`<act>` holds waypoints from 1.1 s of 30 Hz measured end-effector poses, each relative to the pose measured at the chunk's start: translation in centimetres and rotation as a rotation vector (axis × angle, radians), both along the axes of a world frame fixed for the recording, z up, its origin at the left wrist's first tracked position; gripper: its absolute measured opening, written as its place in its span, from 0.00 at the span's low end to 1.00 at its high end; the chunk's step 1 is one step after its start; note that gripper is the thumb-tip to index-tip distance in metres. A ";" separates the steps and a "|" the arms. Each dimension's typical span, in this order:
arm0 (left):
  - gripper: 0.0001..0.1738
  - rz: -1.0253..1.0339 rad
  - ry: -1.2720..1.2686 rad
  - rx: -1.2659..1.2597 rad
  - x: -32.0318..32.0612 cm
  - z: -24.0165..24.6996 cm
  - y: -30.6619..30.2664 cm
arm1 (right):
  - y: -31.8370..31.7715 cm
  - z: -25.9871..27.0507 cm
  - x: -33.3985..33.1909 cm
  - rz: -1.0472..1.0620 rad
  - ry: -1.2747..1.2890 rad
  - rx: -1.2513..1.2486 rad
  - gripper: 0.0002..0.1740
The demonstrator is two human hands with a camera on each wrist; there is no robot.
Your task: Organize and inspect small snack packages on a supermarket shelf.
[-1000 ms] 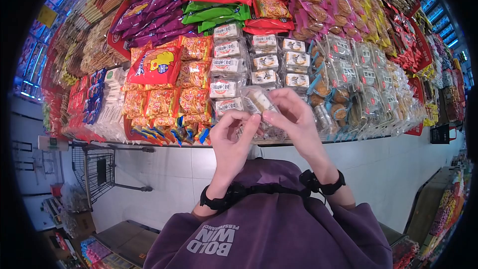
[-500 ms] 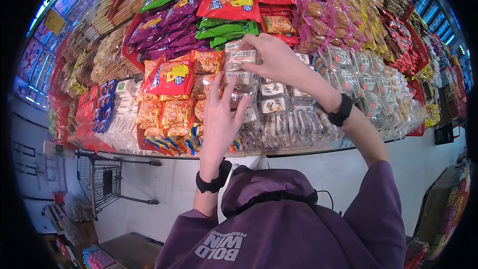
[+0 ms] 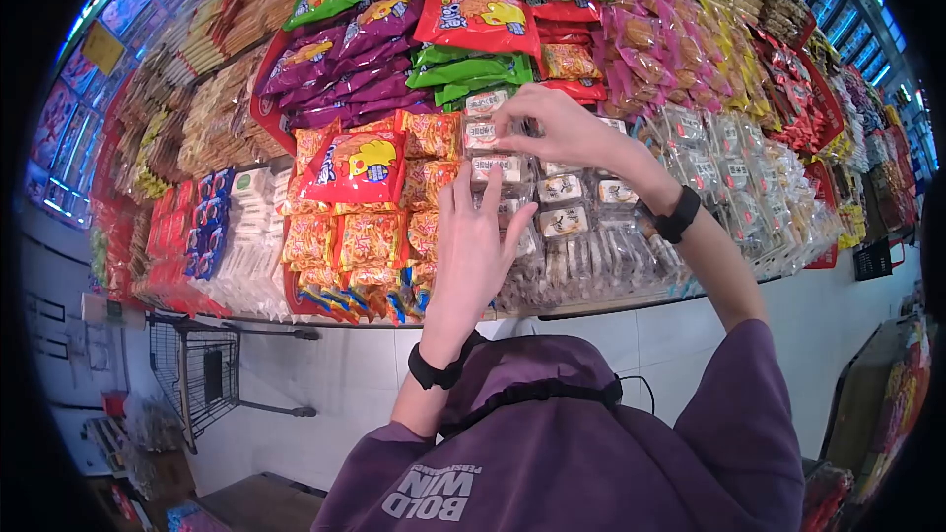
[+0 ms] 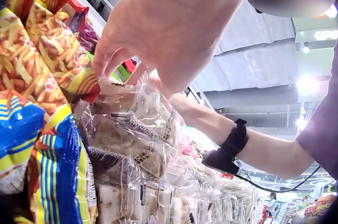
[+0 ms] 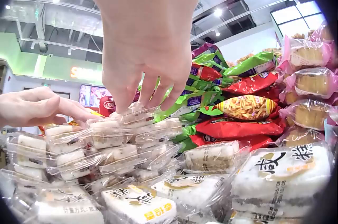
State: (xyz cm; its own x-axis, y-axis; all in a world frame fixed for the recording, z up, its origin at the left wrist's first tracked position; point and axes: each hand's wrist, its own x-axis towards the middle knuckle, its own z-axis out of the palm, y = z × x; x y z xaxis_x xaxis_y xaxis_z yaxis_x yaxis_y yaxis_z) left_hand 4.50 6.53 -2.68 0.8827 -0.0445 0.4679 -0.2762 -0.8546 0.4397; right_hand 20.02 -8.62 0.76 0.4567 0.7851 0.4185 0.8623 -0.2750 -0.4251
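A shop: packaged snacks (image 3: 481,22) and a cart (image 3: 209,371).

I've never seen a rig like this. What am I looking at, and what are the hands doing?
There is no machine: these are a person's bare hands. The large view looks down from the head; the smaller two are taken from the left and right wrists. On the counter lie many wrapped snacks, among them white cakes, a red bag and purple bags. The right hand pinches a packet; whether it is lifted, I cannot tell. The left hand is open, fingers spread.
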 end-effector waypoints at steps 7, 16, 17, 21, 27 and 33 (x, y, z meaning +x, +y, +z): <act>0.35 0.011 -0.037 0.066 0.5 1.3 1.1 | 0.1 0.6 -1.2 -0.081 -0.009 -0.030 0.13; 0.42 -0.060 -0.030 0.157 2.2 0.3 0.7 | 0.2 0.6 -2.4 -0.122 -0.176 -0.070 0.11; 0.42 -0.066 -0.036 0.151 2.2 0.3 0.7 | 0.2 0.3 -2.6 -0.116 -0.208 -0.071 0.11; 0.43 -0.076 -0.021 0.156 2.2 0.3 0.9 | -1.1 2.0 -1.9 -0.236 -0.110 -0.011 0.12; 0.44 -0.084 -0.003 0.131 2.2 0.2 0.9 | -4.2 0.7 1.3 -0.351 -0.096 -0.290 0.17; 0.40 -0.201 0.009 -0.050 1.5 1.0 2.1 | -3.6 -1.7 2.2 -0.386 -0.121 -0.396 0.21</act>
State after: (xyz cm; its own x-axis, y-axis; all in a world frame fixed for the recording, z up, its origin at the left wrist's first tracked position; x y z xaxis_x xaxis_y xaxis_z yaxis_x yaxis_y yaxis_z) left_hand 6.05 8.62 -1.68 0.8623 -0.1970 0.4665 -0.4351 -0.7595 0.4836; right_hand 22.26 -12.21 -0.95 0.7090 0.6782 0.1931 0.7036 -0.6986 -0.1301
